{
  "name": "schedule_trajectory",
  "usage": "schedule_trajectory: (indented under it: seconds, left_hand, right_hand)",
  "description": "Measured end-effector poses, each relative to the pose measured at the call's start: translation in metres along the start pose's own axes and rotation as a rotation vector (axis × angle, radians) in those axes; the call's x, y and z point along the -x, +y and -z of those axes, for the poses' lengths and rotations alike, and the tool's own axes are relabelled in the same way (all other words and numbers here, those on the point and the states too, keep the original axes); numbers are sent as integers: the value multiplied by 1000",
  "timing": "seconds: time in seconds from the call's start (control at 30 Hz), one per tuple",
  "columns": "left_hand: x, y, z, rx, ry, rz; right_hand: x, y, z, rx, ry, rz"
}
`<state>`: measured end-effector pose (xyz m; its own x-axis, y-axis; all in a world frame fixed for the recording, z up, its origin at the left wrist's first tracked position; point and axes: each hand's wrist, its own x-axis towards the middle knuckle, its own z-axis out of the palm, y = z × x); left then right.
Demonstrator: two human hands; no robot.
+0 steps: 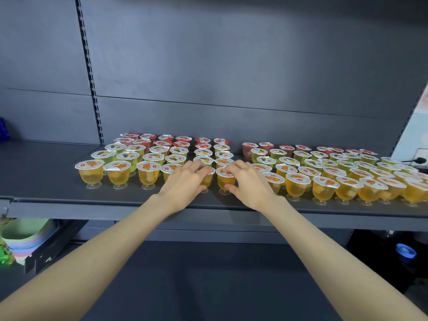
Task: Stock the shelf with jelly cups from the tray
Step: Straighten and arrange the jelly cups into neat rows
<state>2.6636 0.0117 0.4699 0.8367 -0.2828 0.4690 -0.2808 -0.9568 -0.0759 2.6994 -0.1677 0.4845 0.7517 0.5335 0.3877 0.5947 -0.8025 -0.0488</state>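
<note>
Several rows of footed jelly cups stand on the dark grey shelf (46, 172): orange ones in front, green in the middle, red at the back. My left hand (185, 181) grips an orange jelly cup (206, 179) in the front row, fingers over its lid and thumb at its base. Beside it, my right hand (247, 181) grips another orange jelly cup (224, 180) the same way. Both cups stand on the shelf, close together. No tray is in view.
The shelf's left part is bare, and a gap (235, 149) splits the back rows. Stacked pastel bowls (23, 237) sit below at the left. A blue-lidded container (405, 251) is at the lower right. A lower shelf (208, 286) lies under my forearms.
</note>
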Motion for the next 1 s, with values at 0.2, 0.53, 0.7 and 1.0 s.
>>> schedule_trajectory:
  seconds: [0.2, 0.53, 0.7, 1.0]
  left_hand:
    - [-4, 0, 10, -31, -86, 13]
    - [-7, -1, 39, -68, -165, 7]
    - [-17, 0, 62, -37, -301, -4]
    - [-75, 20, 83, 31, -195, -40]
  right_hand:
    - [-2, 0, 7, -5, -32, -7]
    - [4, 0, 29, 2, -55, -35]
    - [11, 9, 51, 34, -99, -67]
    - [-2, 60, 99, 116, -79, -130]
